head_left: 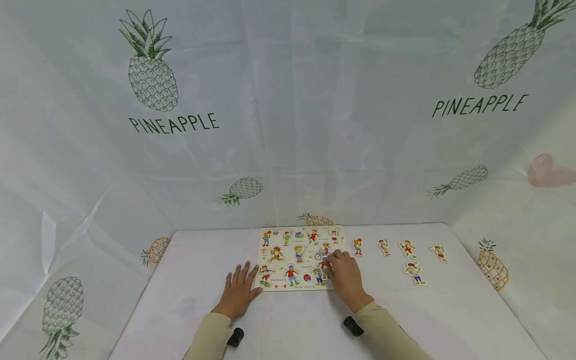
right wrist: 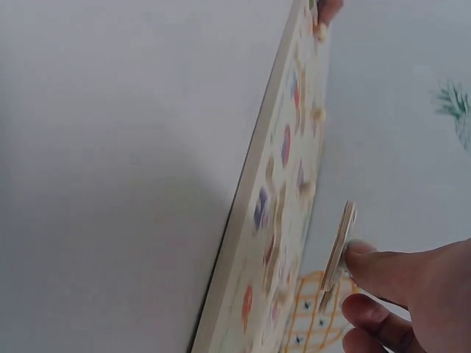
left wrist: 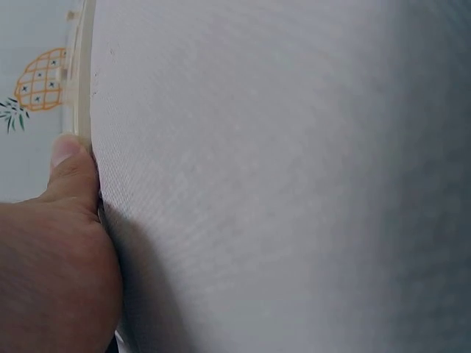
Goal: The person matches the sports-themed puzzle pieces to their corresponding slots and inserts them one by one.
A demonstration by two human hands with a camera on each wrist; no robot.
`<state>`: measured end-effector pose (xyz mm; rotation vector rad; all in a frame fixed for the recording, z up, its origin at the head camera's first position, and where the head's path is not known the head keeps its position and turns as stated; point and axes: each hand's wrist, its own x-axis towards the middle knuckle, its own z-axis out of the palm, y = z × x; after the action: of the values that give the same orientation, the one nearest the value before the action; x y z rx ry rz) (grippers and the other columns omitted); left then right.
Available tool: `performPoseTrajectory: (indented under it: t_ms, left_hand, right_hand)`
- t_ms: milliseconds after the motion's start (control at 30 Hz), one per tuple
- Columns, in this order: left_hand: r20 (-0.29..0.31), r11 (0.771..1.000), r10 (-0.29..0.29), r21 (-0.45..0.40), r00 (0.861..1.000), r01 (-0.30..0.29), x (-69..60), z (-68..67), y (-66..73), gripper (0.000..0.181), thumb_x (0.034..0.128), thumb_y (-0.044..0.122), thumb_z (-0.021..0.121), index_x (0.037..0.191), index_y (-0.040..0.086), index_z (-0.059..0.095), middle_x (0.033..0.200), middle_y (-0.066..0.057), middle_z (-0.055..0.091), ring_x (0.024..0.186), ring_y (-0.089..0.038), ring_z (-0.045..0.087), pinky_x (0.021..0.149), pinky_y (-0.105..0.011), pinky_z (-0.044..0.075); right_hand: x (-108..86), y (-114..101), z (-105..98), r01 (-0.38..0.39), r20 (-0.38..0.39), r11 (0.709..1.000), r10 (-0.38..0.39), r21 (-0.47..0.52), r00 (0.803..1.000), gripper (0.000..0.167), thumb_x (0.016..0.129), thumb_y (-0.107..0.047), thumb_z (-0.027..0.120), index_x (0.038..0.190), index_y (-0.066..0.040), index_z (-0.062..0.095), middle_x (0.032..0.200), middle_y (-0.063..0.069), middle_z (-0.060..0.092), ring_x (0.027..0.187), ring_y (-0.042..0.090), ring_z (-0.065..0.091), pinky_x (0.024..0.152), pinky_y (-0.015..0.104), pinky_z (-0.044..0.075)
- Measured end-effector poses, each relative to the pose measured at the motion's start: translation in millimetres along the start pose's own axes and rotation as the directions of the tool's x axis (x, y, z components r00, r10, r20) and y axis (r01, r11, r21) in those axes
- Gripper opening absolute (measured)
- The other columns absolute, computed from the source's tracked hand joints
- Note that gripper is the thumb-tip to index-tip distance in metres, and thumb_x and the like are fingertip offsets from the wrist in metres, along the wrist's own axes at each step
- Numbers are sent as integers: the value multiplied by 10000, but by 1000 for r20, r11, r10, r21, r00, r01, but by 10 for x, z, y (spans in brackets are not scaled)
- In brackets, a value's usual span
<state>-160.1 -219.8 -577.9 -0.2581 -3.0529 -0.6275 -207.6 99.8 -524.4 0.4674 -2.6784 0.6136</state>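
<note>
A wooden picture board (head_left: 288, 254) with sports figures lies on the table. My right hand (head_left: 345, 277) is over its right side, and in the right wrist view the hand (right wrist: 412, 294) pinches a thin wooden piece (right wrist: 338, 250) by thumb and fingers, held off the board (right wrist: 250, 243). The left hand (head_left: 237, 294) lies with fingers spread at the board's lower left corner; in the left wrist view its thumb (left wrist: 70, 165) touches the board's edge (left wrist: 83, 81).
Right of the board, loose figure pieces lie on the white table (head_left: 450, 310): four in a row, including one with a ball (head_left: 357, 246), and a purple-capped one (head_left: 414, 273) below. A pineapple-print sheet (head_left: 279, 125) stands behind.
</note>
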Motion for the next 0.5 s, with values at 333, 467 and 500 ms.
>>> performPoseTrajectory:
  t_ms: [333, 467, 500]
  left_hand:
    - [-8, 999, -2, 52, 1000, 2, 26, 75, -81, 690, 1038, 381, 644, 1604, 61, 411, 1694, -263, 292, 1560, -537, 213, 1231, -728, 170]
    - [-3, 1000, -6, 23, 1000, 6, 16, 51, -53, 675, 1038, 348, 651, 1593, 43, 419, 1691, -274, 290, 1557, -544, 210, 1231, -731, 156]
    - [-4, 1000, -5, 13, 1000, 5, 11, 42, -42, 668, 1036, 334, 656, 1586, 34, 425, 1686, -278, 294, 1554, -548, 213, 1229, -734, 155]
  right_hand:
    - [66, -383, 292, 114, -2, 993, -114, 29, 994, 169, 813, -93, 914, 864, -115, 755, 888, -3, 636, 869, 209, 613, 794, 413, 546]
    - [91, -483, 401, 137, 4, 990, -138, 39, 990, 164, 816, -99, 914, 874, -114, 761, 891, 2, 646, 863, 210, 611, 777, 401, 536]
    - [94, -503, 426, 141, 6, 989, -141, 43, 990, 162, 816, -99, 914, 879, -112, 765, 897, 6, 652, 866, 211, 613, 775, 399, 534]
